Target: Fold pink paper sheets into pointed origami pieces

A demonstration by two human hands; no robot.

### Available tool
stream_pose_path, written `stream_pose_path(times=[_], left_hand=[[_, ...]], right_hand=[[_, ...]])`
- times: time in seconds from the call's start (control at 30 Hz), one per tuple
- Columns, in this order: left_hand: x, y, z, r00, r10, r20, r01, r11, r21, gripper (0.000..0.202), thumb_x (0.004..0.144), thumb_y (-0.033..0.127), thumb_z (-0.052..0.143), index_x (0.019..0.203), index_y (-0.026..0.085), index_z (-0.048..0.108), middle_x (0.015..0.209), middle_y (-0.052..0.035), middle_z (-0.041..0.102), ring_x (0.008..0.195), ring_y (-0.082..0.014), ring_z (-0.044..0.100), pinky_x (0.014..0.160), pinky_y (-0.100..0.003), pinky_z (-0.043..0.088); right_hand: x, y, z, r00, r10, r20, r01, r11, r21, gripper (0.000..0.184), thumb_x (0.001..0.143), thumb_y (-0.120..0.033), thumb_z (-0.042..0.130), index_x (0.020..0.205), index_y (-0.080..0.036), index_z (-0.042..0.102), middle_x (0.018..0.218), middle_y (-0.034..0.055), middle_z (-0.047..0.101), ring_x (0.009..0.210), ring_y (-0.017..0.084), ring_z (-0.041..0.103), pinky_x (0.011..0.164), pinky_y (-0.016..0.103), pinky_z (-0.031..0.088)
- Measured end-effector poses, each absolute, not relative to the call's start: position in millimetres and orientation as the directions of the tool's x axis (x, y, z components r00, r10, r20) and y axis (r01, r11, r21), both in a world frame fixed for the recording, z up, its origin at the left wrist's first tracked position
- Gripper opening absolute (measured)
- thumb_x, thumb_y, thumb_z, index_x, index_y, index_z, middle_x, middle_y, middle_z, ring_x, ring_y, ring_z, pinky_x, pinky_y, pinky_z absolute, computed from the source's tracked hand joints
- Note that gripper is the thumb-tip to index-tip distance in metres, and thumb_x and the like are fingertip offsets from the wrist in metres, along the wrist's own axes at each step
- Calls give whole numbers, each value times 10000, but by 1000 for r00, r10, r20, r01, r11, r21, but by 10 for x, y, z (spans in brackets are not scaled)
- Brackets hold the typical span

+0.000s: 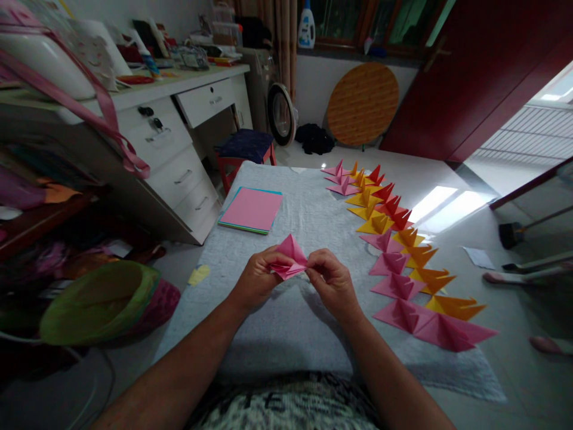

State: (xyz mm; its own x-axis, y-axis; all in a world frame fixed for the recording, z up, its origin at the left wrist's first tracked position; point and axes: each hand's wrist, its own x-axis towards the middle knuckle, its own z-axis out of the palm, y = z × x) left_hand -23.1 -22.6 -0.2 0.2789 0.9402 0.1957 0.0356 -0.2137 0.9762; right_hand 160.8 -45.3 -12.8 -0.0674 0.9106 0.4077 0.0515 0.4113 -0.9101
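Observation:
Both my hands hold a partly folded pink paper piece [290,257] just above the grey cloth-covered table [308,209]. My left hand [258,278] pinches its left side with closed fingers. My right hand [330,280] pinches its right edge, fingers pressed together. A stack of square coloured paper sheets [251,209], pink on top, lies to the far left on the cloth. Along the right side runs a long row of finished folded paper pieces [396,251] in pink, yellow, orange and red.
A white desk with drawers [179,143] stands at the left, cluttered on top. A green-lined bin [101,301] sits on the floor at left. A stool [244,149], a washing machine [280,110] and a round wooden board [362,104] lie beyond the table. Another person's feet [496,278] show at right.

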Motion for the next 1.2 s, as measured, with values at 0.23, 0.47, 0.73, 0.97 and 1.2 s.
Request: stream_pose_path(times=[0.23,0.47,0.73,0.97,1.2], left_hand=[[-266,-231,-8,263,924,278,133,-320,938,126,783,306,789,828,188,797,791,-48,702,745,-173,656,703,-269,481],[-261,-223,26,226,924,309,108,-339,935,133,770,306,809,776,179,773,746,-22,675,701,-151,637,675,-246,470],[-269,-216,7,237,919,314,111,-347,931,140,765,308,817,772,178,766,749,-24,678,699,-152,630,675,-251,466],[-268,-232,19,273,900,340,101,-378,920,107,781,276,805,846,195,779,829,-39,710,789,-171,661,755,-276,492],[-243,-246,51,304,903,304,109,-350,930,115,820,305,768,821,192,790,852,-71,749,805,-197,687,778,-307,518]], right_hand=[[1619,-459,-111,-50,884,465,187,465,-865,143,832,-80,598,840,-217,637,817,6,615,753,141,589,685,267,468],[1600,-479,-139,2,881,474,173,466,-868,131,830,-91,630,819,-219,602,809,3,626,761,146,604,704,272,484],[1593,-490,-90,-5,861,509,190,501,-844,154,848,-92,630,919,-228,630,833,1,598,749,140,581,687,268,488],[1598,-479,-49,-64,844,532,248,530,-811,137,863,-84,614,849,-216,648,854,8,586,756,132,586,681,260,485],[1576,-489,-88,-90,852,515,248,520,-817,134,861,-106,610,892,-225,663,918,32,597,810,150,585,669,267,493]])
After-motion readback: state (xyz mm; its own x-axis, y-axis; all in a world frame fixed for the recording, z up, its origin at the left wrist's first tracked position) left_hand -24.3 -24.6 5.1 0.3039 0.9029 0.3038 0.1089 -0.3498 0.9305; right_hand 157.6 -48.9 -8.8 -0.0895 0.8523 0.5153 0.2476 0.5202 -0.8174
